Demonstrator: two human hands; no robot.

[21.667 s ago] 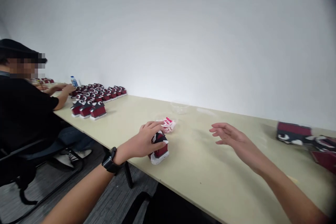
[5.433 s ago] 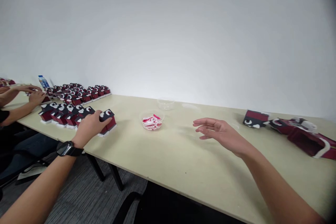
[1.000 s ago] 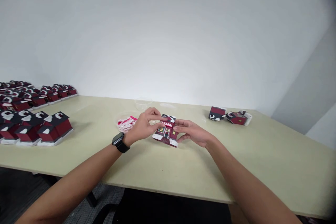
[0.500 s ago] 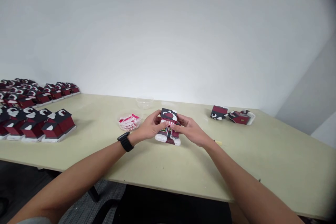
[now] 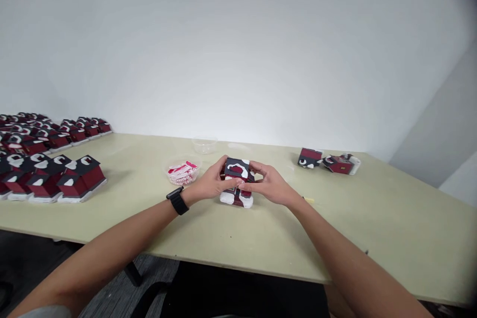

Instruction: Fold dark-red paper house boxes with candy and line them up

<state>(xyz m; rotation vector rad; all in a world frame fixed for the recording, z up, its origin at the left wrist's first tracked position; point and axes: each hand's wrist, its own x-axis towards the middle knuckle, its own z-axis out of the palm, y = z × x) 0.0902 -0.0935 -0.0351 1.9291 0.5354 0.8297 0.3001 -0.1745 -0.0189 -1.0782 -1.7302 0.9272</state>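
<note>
A small red paper house box [image 5: 236, 183] with a black, snow-patched roof stands on the pale table [image 5: 238, 238] in front of me. My left hand [image 5: 210, 184], with a black watch on its wrist, grips the box's left side, thumb and fingers pinched at the roof. My right hand [image 5: 270, 184] grips the right side, fingers curled over the roof edge. A clear tub of red-and-white wrapped sweets [image 5: 181, 172] sits just left of my left hand.
Rows of finished house boxes [image 5: 55, 169] fill the table's left end. Flat unfolded boxes [image 5: 330, 163] lie at the back right. An empty clear tub [image 5: 204, 145] and a lid sit near the wall. A small yellowish scrap [image 5: 309, 200] lies beside my right wrist.
The flat box I held a second ago now stands folded up as a house, and both hands have closed over its roof. The view is almost the same.
</note>
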